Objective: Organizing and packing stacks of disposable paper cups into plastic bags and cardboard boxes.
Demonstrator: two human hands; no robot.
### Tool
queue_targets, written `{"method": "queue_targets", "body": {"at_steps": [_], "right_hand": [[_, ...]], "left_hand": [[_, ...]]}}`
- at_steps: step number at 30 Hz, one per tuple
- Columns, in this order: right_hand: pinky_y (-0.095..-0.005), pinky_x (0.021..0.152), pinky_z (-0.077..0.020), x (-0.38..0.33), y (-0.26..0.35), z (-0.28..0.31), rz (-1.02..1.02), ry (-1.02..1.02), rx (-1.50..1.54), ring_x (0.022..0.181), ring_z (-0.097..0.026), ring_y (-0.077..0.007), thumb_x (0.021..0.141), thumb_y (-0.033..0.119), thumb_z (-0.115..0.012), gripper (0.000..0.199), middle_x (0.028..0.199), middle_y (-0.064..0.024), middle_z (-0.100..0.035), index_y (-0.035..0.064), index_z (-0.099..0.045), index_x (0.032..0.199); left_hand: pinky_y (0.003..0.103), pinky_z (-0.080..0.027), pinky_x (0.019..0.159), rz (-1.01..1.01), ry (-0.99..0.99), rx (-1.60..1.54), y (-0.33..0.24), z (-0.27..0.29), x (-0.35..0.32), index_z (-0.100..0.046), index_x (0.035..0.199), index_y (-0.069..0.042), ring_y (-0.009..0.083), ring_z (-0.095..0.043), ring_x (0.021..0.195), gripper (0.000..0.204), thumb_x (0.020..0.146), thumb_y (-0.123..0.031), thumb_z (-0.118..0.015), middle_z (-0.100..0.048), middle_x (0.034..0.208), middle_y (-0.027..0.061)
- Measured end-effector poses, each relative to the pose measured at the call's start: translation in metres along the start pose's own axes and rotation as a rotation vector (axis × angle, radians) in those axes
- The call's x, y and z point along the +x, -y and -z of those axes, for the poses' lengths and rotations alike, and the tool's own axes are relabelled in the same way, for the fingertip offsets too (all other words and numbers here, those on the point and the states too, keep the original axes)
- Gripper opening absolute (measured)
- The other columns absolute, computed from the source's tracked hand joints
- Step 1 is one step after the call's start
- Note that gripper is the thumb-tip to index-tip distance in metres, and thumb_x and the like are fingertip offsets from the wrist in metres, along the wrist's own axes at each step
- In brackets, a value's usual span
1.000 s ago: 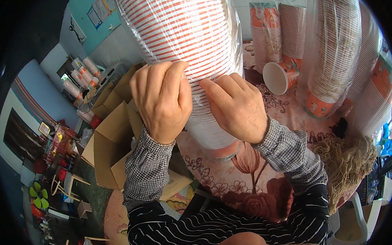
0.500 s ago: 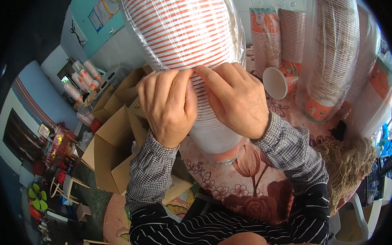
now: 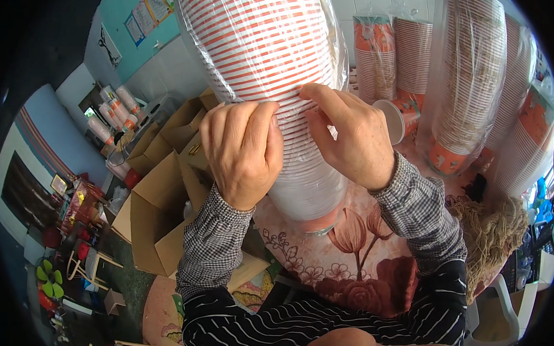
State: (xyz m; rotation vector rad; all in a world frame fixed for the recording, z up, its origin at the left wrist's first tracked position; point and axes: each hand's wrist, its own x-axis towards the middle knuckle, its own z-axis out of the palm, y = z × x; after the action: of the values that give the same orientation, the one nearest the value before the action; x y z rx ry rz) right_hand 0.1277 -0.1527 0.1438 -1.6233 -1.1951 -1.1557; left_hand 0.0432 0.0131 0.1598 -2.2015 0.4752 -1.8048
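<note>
A tall stack of paper cups, white with orange rim lines, stands upright in front of me inside a clear plastic bag. My left hand is closed at the left side of the stack, its fingers curled and pinching the bag. On the right side, my right hand has bent fingers against the bag. A small gap shows between its thumb and palm, and its fingertips are partly hidden. Below the hands the cups look whiter through the cloudy plastic, and the lowest cup is orange.
The stack stands on a flowered pink tablecloth. More bagged cup stacks stand at the right, near a loose cup lying on its side. A bundle of brown strings hangs at the right edge. Open cardboard boxes sit at the left.
My right hand has moved right and away from my left, opening a gap between them over the cups. My left hand has stayed nearly in place.
</note>
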Motion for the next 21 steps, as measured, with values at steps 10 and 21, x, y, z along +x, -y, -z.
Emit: {"method": "queue_targets", "body": {"at_steps": [10,21], "right_hand": [[-0.0389,0.058,-0.054,0.0021,-0.0044,-0.0014,0.01,0.045,0.02,0.071,-0.067,-0.0283,0.086,0.006,-0.065,0.029,0.077,-0.0092,-0.065,0.0066,-0.057,0.115],[-0.0383,0.057,-0.0537,0.0016,-0.0045,0.0,0.045,0.036,-0.01,0.07,-0.066,-0.0271,0.086,0.008,-0.065,0.03,0.076,-0.0086,-0.064,0.0067,-0.057,0.115]], "left_hand": [[0.045,-0.045,0.09,-0.033,-0.021,-0.006,0.0053,-0.0014,-0.0013,-0.069,0.106,-0.005,0.0282,-0.06,0.093,0.02,0.087,-0.004,-0.065,-0.062,0.1,0.0069],[0.044,-0.045,0.089,-0.014,-0.007,0.014,0.0051,-0.001,0.0013,-0.069,0.106,-0.006,0.0282,-0.06,0.096,0.019,0.087,-0.006,-0.065,-0.063,0.101,0.0067]]}}
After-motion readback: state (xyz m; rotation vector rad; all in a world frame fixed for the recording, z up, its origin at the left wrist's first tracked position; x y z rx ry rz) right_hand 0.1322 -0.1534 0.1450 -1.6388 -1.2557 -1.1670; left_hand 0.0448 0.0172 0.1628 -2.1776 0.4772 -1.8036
